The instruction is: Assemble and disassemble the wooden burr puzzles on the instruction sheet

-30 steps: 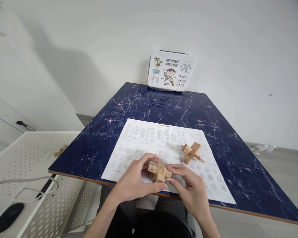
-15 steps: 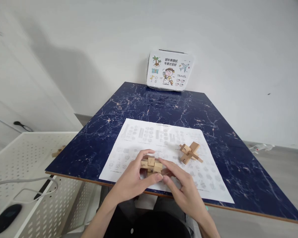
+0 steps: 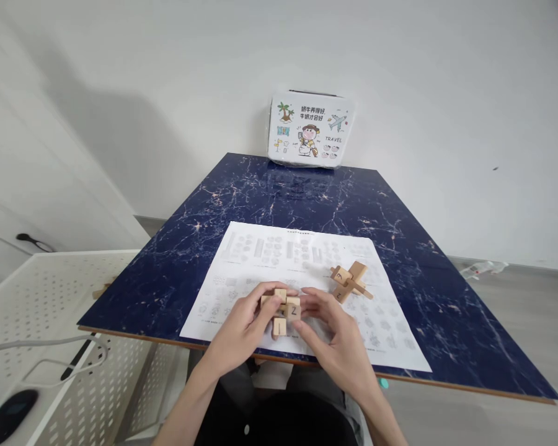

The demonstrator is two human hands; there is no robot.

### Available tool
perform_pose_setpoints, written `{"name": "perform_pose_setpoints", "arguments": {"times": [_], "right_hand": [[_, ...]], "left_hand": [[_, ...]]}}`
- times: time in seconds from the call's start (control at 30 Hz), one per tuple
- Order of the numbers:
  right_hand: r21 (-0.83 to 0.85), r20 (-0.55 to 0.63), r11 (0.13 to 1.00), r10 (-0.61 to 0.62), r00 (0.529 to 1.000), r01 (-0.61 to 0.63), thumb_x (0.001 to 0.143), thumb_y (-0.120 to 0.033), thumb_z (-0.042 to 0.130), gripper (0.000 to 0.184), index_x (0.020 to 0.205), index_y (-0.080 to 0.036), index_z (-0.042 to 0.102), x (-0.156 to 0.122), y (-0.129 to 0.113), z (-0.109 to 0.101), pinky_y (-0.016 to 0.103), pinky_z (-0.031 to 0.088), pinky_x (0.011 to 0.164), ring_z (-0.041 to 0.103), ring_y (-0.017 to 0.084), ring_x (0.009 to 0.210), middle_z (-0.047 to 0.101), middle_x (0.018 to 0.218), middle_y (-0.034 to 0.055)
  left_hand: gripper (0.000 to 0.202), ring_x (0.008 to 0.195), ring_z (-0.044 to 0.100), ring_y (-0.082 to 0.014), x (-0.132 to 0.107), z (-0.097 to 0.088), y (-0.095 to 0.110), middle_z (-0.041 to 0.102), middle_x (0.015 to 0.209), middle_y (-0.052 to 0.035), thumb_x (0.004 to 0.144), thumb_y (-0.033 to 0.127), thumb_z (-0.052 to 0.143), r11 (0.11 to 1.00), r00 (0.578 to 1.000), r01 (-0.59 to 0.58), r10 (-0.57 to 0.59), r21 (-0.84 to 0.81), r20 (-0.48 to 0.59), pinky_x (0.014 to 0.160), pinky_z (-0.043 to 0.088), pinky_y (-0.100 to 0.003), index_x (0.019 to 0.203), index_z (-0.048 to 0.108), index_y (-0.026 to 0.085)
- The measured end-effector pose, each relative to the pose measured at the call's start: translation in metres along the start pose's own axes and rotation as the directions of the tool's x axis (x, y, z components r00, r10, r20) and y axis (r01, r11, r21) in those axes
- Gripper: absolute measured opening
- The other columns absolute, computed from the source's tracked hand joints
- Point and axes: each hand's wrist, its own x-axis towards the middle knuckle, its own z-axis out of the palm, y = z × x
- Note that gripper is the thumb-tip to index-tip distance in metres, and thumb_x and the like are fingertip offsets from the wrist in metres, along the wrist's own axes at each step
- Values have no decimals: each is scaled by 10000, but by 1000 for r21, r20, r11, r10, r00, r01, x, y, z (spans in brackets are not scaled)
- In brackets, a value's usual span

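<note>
I see left hand (image 3: 240,324) gripping puzzle (image 3: 292,311) at near edge of sheet (image 3: 279,272); right hand (image 3: 337,336) pinching its right side. Step looks like two-handed adjusting; next needs steady left.

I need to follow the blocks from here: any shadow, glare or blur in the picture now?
Head view: broad soft shadow on the wall, at picture left; head view: glossy blue table faintly mirrors the white case; head view: small print on the sheet unreadable, but a 2 on the held wooden blocks legible.
</note>
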Motion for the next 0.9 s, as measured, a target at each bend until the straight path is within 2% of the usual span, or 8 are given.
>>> {"name": "perform_pose_setpoints", "arguments": {"times": [0.1, 0.2, 0.3, 0.47, 0.57, 0.67, 0.8, 0.9], "right_hand": [[-19, 15, 1000, -13, 1000, 14, 985, -378, 710, 432, 1386, -269, 592, 1, 1, 0, 398, 618, 996, 735, 250, 1119, 755, 1215, 78], [-44, 92, 998, -39, 995, 43, 978, -367, 712, 479, 1429, -301, 566, 2, -1, -2, 386, 628, 960, 738, 250, 1117, 721, 1332, 75], [-30, 134, 999, -32, 991, 37, 968, -366, 718, 544, 1470, -307, 518, 3, -4, -4, 382, 625, 945, 742, 250, 1107, 712, 1363, 76], [-14, 142, 1000, 5, 990, -3, 965, -384, 717, 589, 1496, -298, 476, 1, -4, -4, 411, 602, 993, 694, 277, 1222, 682, 1406, 98], [-3, 124, 1000, 18, 992, -17, 971, -379, 702, 572, 1488, -297, 471, 0, -2, -3, 413, 606, 987, 704, 268, 1197, 684, 1391, 99], [10, 129, 999, 33, 991, -35, 965, -397, 707, 572, 1480, -302, 476, -1, -1, -5, 408, 614, 967, 718, 265, 1161, 708, 1342, 95], [37, 67, 999, 35, 997, -37, 1053, -456, 557, 406, 1425, -297, 516, -1, 1, -10, 401, 612, 946, 718, 260, 1149, 737, 1259, 94], [-22, -1, 1000, -2, 1000, 2, 1023, -448, 615, 424, 1404, -288, 518, 0, 4, -8, 416, 596, 971, 702, 266, 1153, 711, 1288, 98]], "left_hand": [[386, 1194, 685, -255, -1, -1, 1, 722, 1335, -75, 1097, 477, 442, 999, 1000, -2, 2, -32, -13, 1029, 546, -373, 1346, 628, 247], [401, 1207, 680, -256, -2, -2, 1, 726, 1309, -65, 1097, 505, 436, 1000, 999, 24, -24, -2, 21, 1033, 539, -373, 1372, 597, 262], [398, 1246, 662, -259, -3, -3, 0, 717, 1308, -63, 1098, 496, 443, 1000, 998, 11, -11, 10, 62, 1078, 514, -391, 1407, 566, 277], [359, 1340, 609, -260, -4, 0, 1, 650, 1444, -77, 1097, 437, 471, 998, 994, -59, 59, -9, 96, 1151, 468, -420, 1412, 557, 287], [349, 1350, 601, -259, -5, 1, 1, 652, 1446, -82, 1095, 420, 481, 996, 993, -84, 85, -18, 85, 1164, 455, -430, 1405, 556, 280], [334, 1288, 634, -265, -6, 0, 0, 684, 1379, -79, 1086, 433, 492, 997, 995, -81, 82, -7, 65, 1119, 489, -423, 1370, 578, 279], [376, 1012, 704, -229, -6, -4, -3, 729, 1179, -63, 1093, 496, 434, 999, 998, -28, 26, -32, -61, 915, 566, -359, 1353, 572, 262], [398, 1022, 695, -226, -6, -5, -6, 718, 1165, -62, 1091, 522, 437, 998, 992, -11, 3, -66, -123, 894, 555, -338, 1361, 549, 251]]}}
